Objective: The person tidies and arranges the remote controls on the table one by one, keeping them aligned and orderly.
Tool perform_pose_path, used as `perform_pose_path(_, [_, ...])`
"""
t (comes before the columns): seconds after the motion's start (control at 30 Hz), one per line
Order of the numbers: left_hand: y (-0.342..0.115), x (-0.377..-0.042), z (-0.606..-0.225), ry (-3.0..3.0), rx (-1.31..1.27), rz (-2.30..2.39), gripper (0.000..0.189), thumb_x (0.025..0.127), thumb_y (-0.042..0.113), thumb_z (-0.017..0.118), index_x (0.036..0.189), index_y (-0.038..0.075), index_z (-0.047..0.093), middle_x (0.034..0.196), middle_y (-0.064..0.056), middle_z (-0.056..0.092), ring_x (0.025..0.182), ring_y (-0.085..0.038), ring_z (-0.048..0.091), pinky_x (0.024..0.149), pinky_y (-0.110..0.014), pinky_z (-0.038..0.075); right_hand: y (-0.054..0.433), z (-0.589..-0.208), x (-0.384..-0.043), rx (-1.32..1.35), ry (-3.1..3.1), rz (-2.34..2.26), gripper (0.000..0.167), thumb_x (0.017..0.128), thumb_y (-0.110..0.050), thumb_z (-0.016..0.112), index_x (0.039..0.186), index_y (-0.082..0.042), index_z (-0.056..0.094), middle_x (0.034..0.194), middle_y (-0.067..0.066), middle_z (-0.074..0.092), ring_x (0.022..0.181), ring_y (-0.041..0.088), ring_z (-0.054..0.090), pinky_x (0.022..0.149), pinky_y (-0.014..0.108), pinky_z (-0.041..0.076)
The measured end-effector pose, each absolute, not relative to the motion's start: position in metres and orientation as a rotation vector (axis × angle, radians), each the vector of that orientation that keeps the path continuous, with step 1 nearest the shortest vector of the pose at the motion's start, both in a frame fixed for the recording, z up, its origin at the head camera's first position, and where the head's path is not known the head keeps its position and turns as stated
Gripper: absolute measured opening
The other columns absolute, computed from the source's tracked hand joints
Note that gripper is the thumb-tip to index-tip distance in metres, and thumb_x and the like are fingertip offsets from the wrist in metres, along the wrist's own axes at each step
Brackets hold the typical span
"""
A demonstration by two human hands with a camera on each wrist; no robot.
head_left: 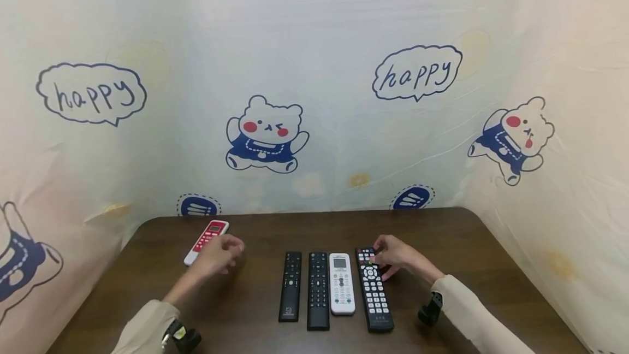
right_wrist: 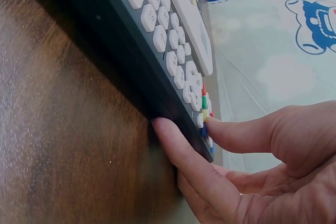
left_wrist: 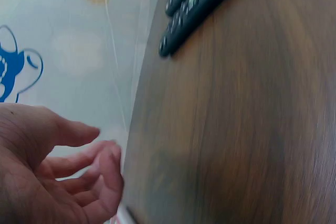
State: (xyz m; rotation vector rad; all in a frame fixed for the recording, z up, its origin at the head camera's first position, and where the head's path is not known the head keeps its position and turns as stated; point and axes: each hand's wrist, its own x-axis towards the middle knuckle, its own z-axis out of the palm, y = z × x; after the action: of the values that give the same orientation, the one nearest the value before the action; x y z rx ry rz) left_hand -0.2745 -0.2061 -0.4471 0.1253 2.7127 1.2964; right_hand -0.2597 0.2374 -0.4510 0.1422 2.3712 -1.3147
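In the head view my right hand (head_left: 395, 255) pinches the upper end of a black remote control with white buttons (head_left: 375, 296). The right wrist view shows the thumb (right_wrist: 236, 134) on its button face by the coloured keys and a finger (right_wrist: 191, 166) along its side edge. My left hand (head_left: 216, 255), fingers loosely bent, is over the lower right side of a red and white remote control (head_left: 212, 232) at the far left. Nothing lies between thumb and fingers of that hand (left_wrist: 63, 177) in the left wrist view.
Between the hands lie a slim black remote (head_left: 290, 291), a second black remote (head_left: 318, 294) and a white remote with a small screen (head_left: 342, 283), side by side. The brown wooden table (head_left: 255, 234) meets a printed cloth (head_left: 334, 124) at its back and sides.
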Motion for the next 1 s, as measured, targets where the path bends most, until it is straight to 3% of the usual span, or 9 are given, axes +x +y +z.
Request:
perform_pose_path(0.13, [-0.221,-0.281,-0.442,2.908,0.152,1.229,0.023,0.104,0.016,0.063,0.115,-0.004,0.069,0.096,-0.018,0.069,0.073,-0.023,0.062,0.058,-0.033,0.053,0.238,-0.453,-0.26,0.139,2.385,-1.329,0.038,0.097,0.001,0.069,0.129,0.007,0.049,0.106,0.025,0.063,0.092,0.032,0.069,0.069,0.039,0.067])
perform_pose_path(0.37, [-0.236,-0.284,-0.447,3.107,0.107,1.106,0.023,0.103,0.014,0.064,0.115,-0.004,0.069,0.11,-0.026,0.067,0.09,-0.033,0.061,0.068,-0.033,0.046,0.243,-0.458,-0.255,0.14,2.371,-1.331,0.037,0.097,0.001,0.07,0.128,0.007,0.049,0.104,0.024,0.062,0.092,0.031,0.069,0.069,0.039,0.067])
perform_pose_path(0.57, [-0.245,-0.291,-0.453,3.194,0.04,1.152,0.025,0.103,0.014,0.063,0.117,-0.006,0.068,0.111,-0.027,0.062,0.095,-0.037,0.057,0.076,-0.044,0.045,0.245,-0.451,-0.258,0.13,2.382,-1.323,0.038,0.098,0.001,0.069,0.129,0.007,0.048,0.107,0.025,0.061,0.094,0.032,0.068,0.069,0.039,0.067])
perform_pose_path(0.83, [-0.249,-0.291,-0.463,3.236,-0.07,1.057,0.031,0.102,0.014,0.061,0.126,-0.006,0.062,0.13,-0.034,0.055,0.116,-0.05,0.054,0.091,-0.068,0.042,0.242,-0.451,-0.26,0.116,2.371,-1.296,0.038,0.098,0.001,0.069,0.129,0.006,0.048,0.107,0.025,0.061,0.094,0.032,0.068,0.069,0.038,0.067])
perform_pose_path(1.0, [-0.251,-0.294,-0.464,3.224,-0.082,1.017,0.041,0.101,0.015,0.06,0.134,-0.01,0.056,0.134,-0.039,0.051,0.118,-0.054,0.052,0.092,-0.072,0.044,0.238,-0.452,-0.259,0.127,2.373,-1.292,0.039,0.098,-0.001,0.069,0.13,0.006,0.048,0.109,0.026,0.06,0.096,0.034,0.067,0.07,0.039,0.067])
